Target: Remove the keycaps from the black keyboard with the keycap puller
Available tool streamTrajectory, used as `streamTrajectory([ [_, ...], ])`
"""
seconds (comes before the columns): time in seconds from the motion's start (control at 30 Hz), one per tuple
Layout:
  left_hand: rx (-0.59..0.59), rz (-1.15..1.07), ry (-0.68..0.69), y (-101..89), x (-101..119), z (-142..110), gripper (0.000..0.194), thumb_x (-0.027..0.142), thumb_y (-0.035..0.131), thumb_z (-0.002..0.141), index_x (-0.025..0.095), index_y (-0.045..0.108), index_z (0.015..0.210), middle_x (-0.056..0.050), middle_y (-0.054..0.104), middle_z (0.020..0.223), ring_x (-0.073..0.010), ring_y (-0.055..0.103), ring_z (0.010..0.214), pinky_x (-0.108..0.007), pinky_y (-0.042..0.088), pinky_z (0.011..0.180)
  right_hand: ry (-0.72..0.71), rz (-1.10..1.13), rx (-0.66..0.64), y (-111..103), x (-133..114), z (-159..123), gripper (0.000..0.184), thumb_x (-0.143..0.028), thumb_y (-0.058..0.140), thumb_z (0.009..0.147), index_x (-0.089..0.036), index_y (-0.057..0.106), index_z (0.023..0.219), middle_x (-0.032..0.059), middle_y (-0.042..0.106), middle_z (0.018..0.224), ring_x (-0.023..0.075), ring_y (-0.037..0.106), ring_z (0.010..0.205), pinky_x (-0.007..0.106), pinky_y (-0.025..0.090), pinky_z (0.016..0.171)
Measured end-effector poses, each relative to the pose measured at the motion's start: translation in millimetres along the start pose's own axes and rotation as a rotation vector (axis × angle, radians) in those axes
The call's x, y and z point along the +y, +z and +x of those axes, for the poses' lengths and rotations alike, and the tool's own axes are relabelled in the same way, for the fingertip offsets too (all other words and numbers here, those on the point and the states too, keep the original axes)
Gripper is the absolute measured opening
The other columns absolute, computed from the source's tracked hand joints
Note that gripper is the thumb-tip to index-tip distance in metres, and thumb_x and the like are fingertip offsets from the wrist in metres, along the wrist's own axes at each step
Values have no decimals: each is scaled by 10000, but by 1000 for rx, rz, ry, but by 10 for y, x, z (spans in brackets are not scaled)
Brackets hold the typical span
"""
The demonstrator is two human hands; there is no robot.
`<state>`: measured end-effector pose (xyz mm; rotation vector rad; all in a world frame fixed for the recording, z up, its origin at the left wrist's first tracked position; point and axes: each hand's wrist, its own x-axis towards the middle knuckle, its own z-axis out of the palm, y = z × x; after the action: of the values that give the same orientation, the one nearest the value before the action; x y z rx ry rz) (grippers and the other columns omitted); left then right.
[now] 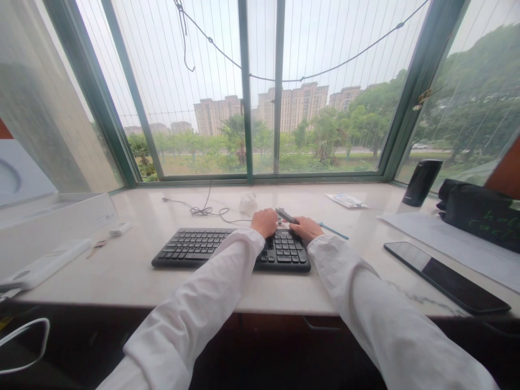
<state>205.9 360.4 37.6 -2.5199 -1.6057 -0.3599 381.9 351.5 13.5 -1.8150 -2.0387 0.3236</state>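
Observation:
A black keyboard (195,245) lies on the pale marble-patterned surface, partly covered by my sleeves and hands. My left hand (265,222) is closed, over the keyboard's back edge right of its middle; what its fingers hold is hidden. Just to the right, my right hand (307,229) grips a narrow dark object (286,215) that slants up and left towards my left hand. Its exact kind is too small to tell. Tiny pieces between the two hands are unclear. Behind my right hand lies a thin blue stick-like item (335,232).
A phone (442,276), papers (459,238), a black bag (479,211) and a black cylinder (422,183) are at right. A white packet (345,201) lies near the window. Left are a loose cable (203,210), a key (96,249) and a white adapter (121,229).

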Motion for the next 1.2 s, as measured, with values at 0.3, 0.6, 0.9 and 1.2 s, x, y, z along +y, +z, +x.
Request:
streamTrajectory([
  [0.3,-11,7,1,13,3,6,285,224,462,864,231,704,1016,-75,645,1143,-223,620,1025,-338,490,877,-5,9,-4,-14,-14,-18,411,-373,480,810,-292,684,1158,49,696,1118,258,626,1012,314,432,837],
  [0.6,-14,7,18,19,3,4,276,233,479,863,245,700,1028,-56,639,1164,-207,614,1032,-316,484,892,3,7,2,-15,-24,-24,405,-394,481,815,-275,690,1140,61,692,1127,272,621,1020,319,432,833],
  [0.9,-18,17,11,30,-3,10,268,212,491,856,259,696,1023,-52,637,1155,-215,615,1029,-333,484,887,6,25,10,-6,-27,-22,418,-430,490,814,-261,691,1138,71,692,1120,277,618,1024,324,433,838],
  [1.2,29,37,5,-100,-26,-26,329,139,453,832,223,703,1027,-76,628,1146,-206,610,1008,-324,472,868,-8,80,96,-92,-4,-88,385,-314,480,817,-291,688,1141,24,697,1102,233,619,997,295,431,849],
])
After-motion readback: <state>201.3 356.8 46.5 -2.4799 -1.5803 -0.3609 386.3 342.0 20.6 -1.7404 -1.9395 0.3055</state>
